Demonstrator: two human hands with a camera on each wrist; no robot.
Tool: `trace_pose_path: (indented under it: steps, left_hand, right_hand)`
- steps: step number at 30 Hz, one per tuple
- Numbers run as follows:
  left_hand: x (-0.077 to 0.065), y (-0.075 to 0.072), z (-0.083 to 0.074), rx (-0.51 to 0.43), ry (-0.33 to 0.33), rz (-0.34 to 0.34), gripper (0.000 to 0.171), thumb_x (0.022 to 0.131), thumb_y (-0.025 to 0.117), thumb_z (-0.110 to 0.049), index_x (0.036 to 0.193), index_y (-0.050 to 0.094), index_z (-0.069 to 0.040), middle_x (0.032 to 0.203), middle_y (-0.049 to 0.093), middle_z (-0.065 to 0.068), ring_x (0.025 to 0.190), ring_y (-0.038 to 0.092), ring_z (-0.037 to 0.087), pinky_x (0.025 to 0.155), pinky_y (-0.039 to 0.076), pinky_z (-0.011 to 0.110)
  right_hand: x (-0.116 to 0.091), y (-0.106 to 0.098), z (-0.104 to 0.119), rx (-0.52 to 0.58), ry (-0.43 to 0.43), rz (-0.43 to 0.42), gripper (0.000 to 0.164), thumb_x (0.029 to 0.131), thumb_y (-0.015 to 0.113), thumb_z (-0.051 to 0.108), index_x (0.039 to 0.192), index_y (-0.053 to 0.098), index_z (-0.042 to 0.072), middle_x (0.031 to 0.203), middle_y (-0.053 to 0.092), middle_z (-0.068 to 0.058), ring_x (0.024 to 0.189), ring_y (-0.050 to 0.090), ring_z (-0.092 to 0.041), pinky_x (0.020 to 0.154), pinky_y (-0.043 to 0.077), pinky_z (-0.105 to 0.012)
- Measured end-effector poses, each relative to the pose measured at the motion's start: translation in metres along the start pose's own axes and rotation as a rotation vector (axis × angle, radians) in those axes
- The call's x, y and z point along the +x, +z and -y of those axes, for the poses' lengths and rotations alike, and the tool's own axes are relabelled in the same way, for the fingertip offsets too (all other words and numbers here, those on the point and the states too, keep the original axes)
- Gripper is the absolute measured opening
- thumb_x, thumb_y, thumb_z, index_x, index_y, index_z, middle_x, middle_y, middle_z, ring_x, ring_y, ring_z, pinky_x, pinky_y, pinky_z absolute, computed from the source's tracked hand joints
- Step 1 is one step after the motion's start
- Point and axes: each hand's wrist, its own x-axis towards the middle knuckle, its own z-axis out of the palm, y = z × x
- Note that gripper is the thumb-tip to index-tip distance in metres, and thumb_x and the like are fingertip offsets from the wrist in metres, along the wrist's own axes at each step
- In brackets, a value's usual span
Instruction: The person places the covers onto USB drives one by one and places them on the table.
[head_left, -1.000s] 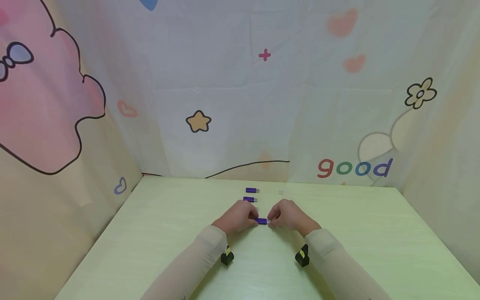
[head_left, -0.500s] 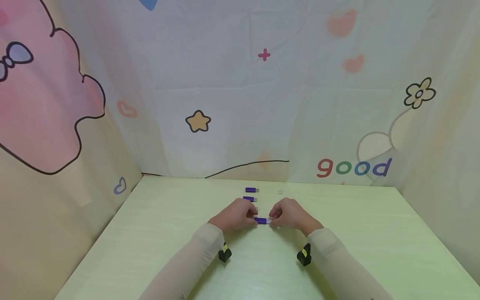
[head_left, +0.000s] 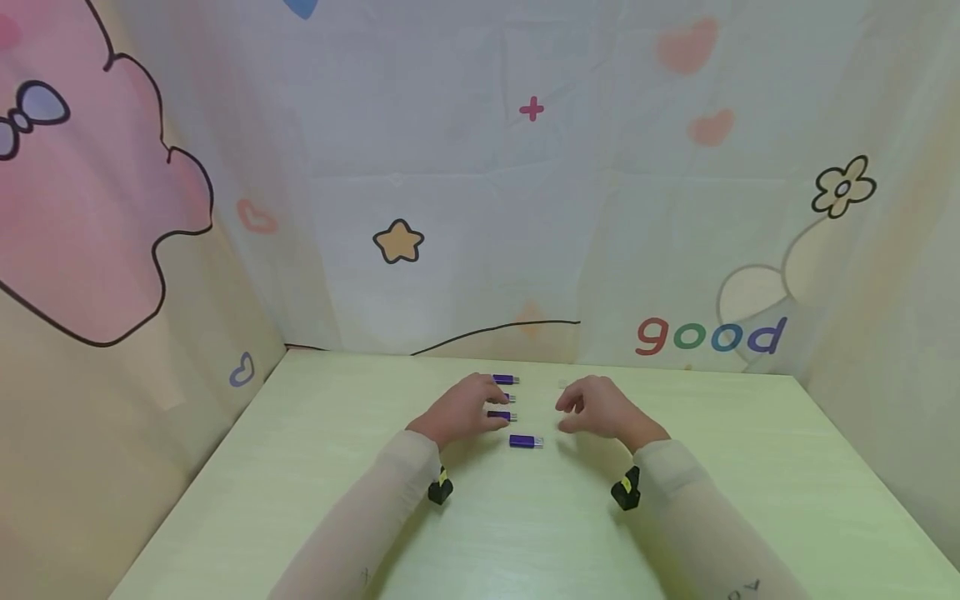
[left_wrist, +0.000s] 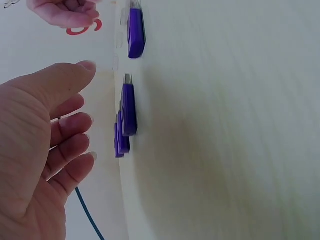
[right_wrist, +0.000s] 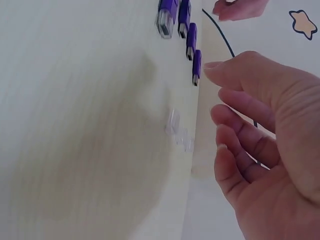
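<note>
The nearest purple USB flash drive lies on the table with its plug pointing right. A clear cap sits over that plug in the right wrist view. Three more purple flash drives lie behind it in a row, their metal plugs bare. My left hand hovers beside the row, fingers loosely bent and holding nothing, overlapping part of it in the head view. To the right, my right hand is raised with its fingers relaxed and nothing in them. Loose clear caps lie on the table near it.
A pale table runs back to a printed cloth backdrop that rises along its rear and sides. Small black cameras are worn at both wrists.
Both hands have let go of the nearest flash drive and drawn apart, up and back from it. The capped drive stays on the table, now in full view.
</note>
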Motion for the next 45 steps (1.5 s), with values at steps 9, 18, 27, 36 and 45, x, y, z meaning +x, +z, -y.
trace_pose_path:
  steps: [9,18,27,36,45]
  left_hand:
    - [0.003,-0.001,0.006,0.145,0.006,0.026,0.035,0.089,0.080,-0.031,0.117,0.076,-0.011,0.117,0.070,0.000,0.114,0.058,0.018,0.105,0.050,0.033]
    - [0.010,0.002,0.001,0.194,-0.009,0.066,0.031,0.091,0.077,-0.026,0.118,0.075,-0.010,0.122,0.070,0.002,0.116,0.060,0.018,0.108,0.049,0.034]
    - [0.018,0.008,0.004,0.274,0.008,0.090,0.023,0.091,0.075,-0.026,0.109,0.076,-0.011,0.107,0.071,-0.001,0.097,0.055,0.013,0.097,0.051,0.030]
    - [0.018,0.004,0.000,0.210,-0.005,0.102,0.009,0.091,0.075,-0.021,0.087,0.073,-0.014,0.081,0.061,-0.005,0.077,0.049,0.012,0.076,0.044,0.028]
    - [0.022,0.011,0.004,0.175,-0.027,0.118,0.011,0.092,0.074,-0.018,0.081,0.073,-0.015,0.075,0.063,-0.006,0.070,0.051,0.010,0.070,0.046,0.025]
  right_hand:
    - [0.005,-0.004,-0.010,-0.072,0.064,0.022,0.026,0.079,0.086,0.015,0.103,0.078,0.010,0.111,0.073,-0.006,0.094,0.060,-0.022,0.087,0.056,-0.041]
    - [0.011,0.001,-0.016,-0.101,0.098,0.044,0.023,0.079,0.083,0.010,0.101,0.078,0.010,0.104,0.073,-0.005,0.088,0.060,-0.020,0.088,0.057,-0.041]
    - [0.016,0.003,-0.014,-0.108,0.100,0.059,0.017,0.081,0.083,0.009,0.097,0.079,0.010,0.100,0.074,-0.005,0.086,0.059,-0.020,0.090,0.058,-0.041]
    - [0.019,0.004,-0.011,-0.117,0.110,0.091,0.011,0.082,0.083,0.010,0.092,0.079,0.012,0.095,0.072,-0.003,0.085,0.059,-0.019,0.088,0.058,-0.039]
    - [0.022,0.007,-0.011,-0.133,0.125,0.097,0.009,0.082,0.084,0.012,0.090,0.079,0.013,0.092,0.071,-0.002,0.084,0.059,-0.020,0.089,0.057,-0.040]
